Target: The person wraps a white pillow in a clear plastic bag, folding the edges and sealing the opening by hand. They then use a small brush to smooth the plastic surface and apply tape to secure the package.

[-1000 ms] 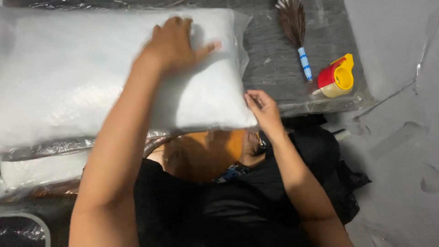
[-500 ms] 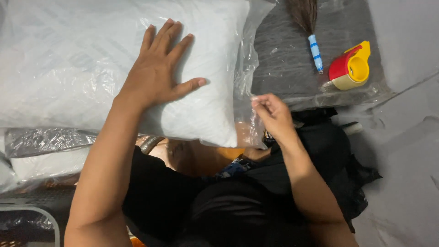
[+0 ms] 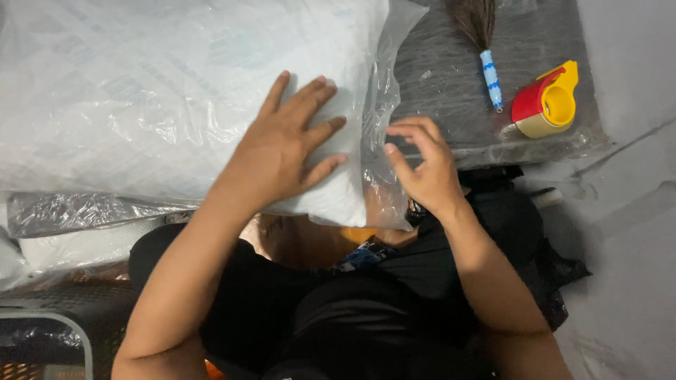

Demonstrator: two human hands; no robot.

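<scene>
A white pillow (image 3: 155, 98) in a clear plastic bag fills the upper left of the head view. My left hand (image 3: 285, 144) lies flat on the pillow's right end with its fingers spread. My right hand (image 3: 422, 165) is just right of it, fingers curled and apart at the loose open edge of the plastic bag (image 3: 384, 112); whether it pinches the plastic I cannot tell.
A small brush with a blue-and-white handle (image 3: 482, 49) and a red-and-yellow tape dispenser (image 3: 546, 102) lie on the dark plastic-covered table (image 3: 451, 91) at the right. More wrapped white pillows (image 3: 77, 243) sit at the lower left. Grey floor lies to the right.
My left hand slid down and right along the pillow to its right end. My right hand rose from the pillow's lower corner to the open bag edge, fingers uncurling.
</scene>
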